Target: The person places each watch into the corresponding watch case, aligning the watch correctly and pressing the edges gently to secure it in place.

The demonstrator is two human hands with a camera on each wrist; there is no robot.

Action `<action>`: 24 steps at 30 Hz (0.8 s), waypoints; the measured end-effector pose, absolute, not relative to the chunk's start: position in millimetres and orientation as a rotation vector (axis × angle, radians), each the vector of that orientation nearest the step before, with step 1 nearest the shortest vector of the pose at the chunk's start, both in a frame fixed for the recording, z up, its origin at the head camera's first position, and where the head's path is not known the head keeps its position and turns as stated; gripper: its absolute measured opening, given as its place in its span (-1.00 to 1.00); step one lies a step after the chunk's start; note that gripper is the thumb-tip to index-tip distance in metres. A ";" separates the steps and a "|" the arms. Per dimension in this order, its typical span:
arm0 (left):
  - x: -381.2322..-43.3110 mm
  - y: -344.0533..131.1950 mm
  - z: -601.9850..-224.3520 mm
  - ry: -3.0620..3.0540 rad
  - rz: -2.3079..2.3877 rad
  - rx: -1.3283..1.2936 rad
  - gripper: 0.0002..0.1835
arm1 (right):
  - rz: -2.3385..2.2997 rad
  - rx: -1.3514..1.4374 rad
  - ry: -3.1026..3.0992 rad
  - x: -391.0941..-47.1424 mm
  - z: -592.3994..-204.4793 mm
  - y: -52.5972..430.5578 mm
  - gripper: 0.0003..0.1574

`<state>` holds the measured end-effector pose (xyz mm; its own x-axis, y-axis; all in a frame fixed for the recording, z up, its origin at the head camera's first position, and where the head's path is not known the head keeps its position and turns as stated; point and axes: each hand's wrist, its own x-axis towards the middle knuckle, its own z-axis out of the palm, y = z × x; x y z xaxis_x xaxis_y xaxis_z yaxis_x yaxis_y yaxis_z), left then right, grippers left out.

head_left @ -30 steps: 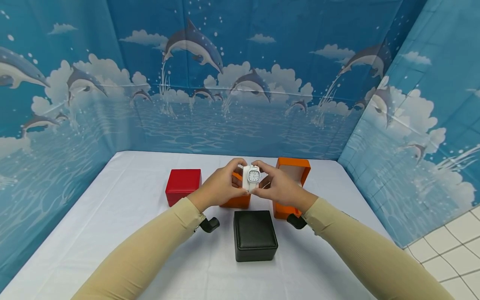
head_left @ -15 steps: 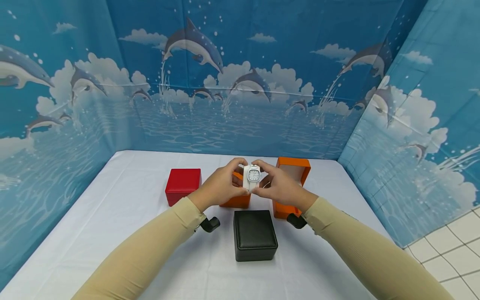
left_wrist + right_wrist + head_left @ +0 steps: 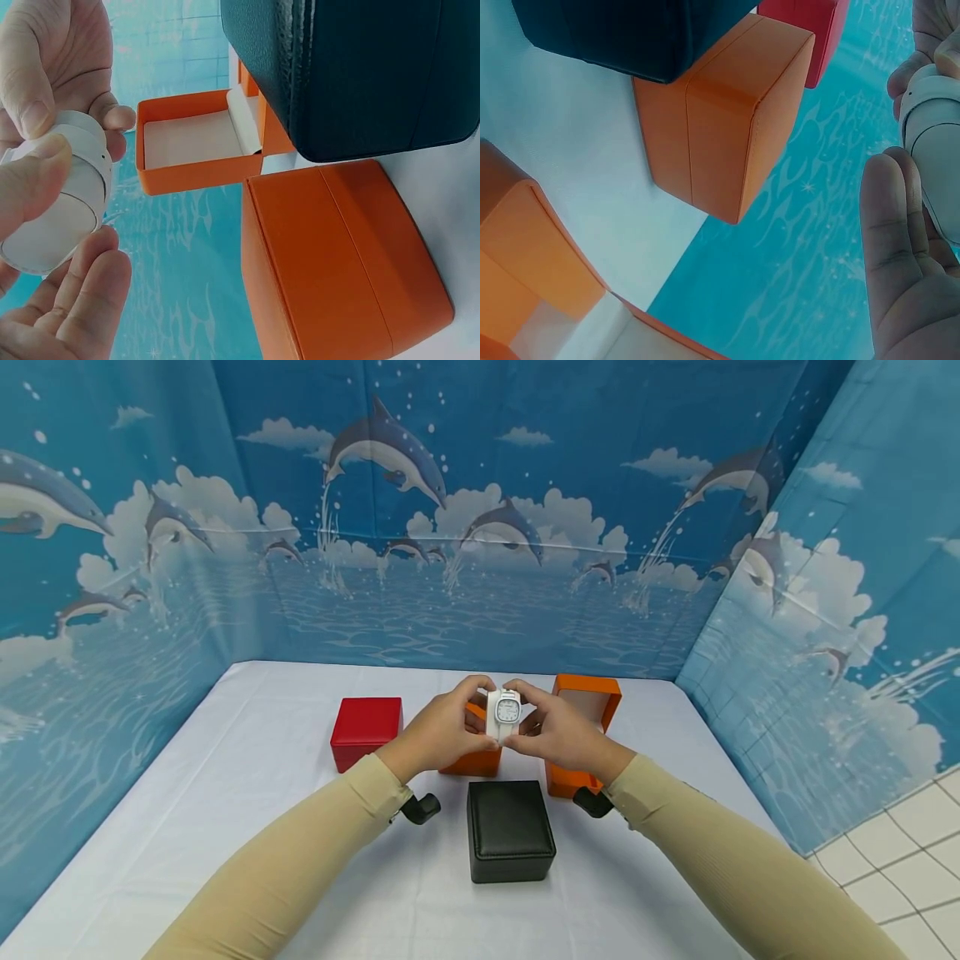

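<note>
In the head view a white wristwatch (image 3: 507,710) with a squarish dial faces the camera, on a white watch cushion (image 3: 492,720). My left hand (image 3: 438,733) pinches it from the left, thumb below and fingers above. From the other side, my right hand (image 3: 562,735) grips it with thumb and fingertips. Both wrist views show the cushion's pale rounded end (image 3: 52,232) between the fingers, while the dial is hidden there. The hands are raised over a closed orange box (image 3: 472,764), partly covering it. An open orange box (image 3: 588,693) stands behind the right hand, its lid up and lining pale.
A closed black box (image 3: 512,827) sits nearest me on the white-covered table (image 3: 300,710). To the left is a closed red box (image 3: 367,727). A dolphin-print curtain (image 3: 480,610) rises behind and beside the table. Dark wrist mounts (image 3: 420,810) stick out under the sleeves.
</note>
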<state>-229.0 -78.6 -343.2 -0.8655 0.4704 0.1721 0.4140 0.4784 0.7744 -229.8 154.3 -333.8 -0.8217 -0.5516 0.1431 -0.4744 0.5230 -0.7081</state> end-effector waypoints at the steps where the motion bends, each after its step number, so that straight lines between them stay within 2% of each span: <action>1: -229.4 -78.4 -343.5 2.644 1.360 0.794 -0.19 | -1.190 -0.897 2.651 -229.7 -333.6 154.3 -0.15; 24: -227.9 -76.0 -341.7 2.640 1.359 0.788 -0.19 | -1.199 -0.899 2.638 -229.6 -331.8 155.4 -0.15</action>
<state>-227.9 -76.0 -341.7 -0.8662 0.4711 0.1668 0.4096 0.4778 0.7771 -229.6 155.4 -331.8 -0.8192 -0.5562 0.1399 -0.4712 0.5134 -0.7172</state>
